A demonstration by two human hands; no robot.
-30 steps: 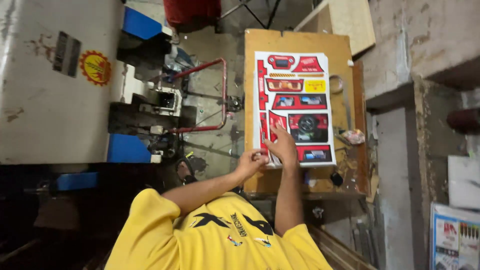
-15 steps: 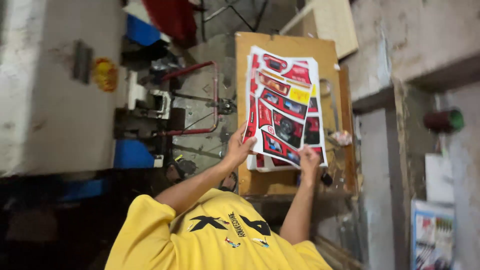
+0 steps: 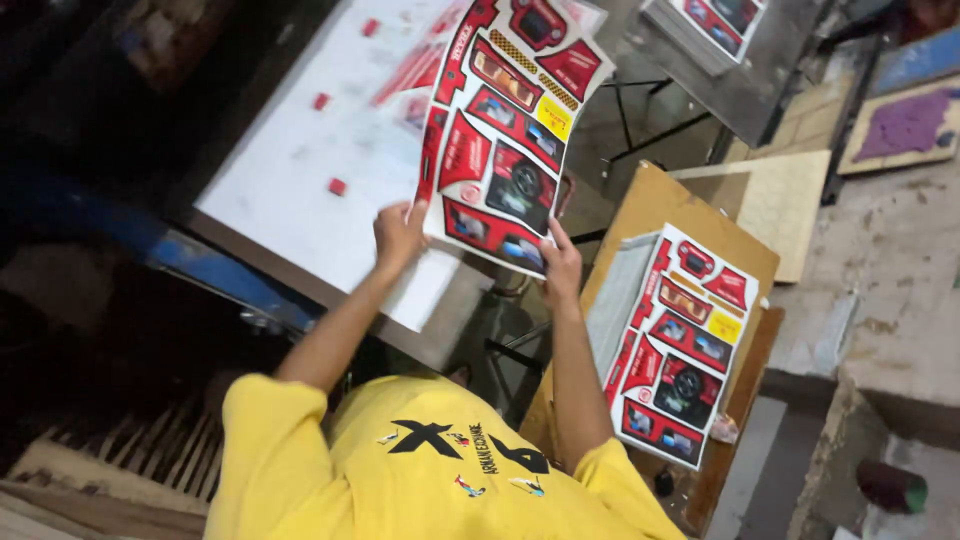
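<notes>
Two bare hands hold up one glossy red printed cardboard sheet [image 3: 505, 135] in mid-air, over the gap between a white work surface and a wooden table. Left hand [image 3: 398, 236] closes on the sheet's lower left edge; right hand [image 3: 561, 268] pinches its bottom edge, fingers curled. Yellow short sleeves [image 3: 430, 470] fill the foreground. Below right, a thick stack of matching red sheets [image 3: 675, 345] rests on a brown wooden table [image 3: 660, 200]. Left, the white flat bed [image 3: 300, 170] has small red blocks on it. Grey concrete floor and wall lie at the right.
</notes>
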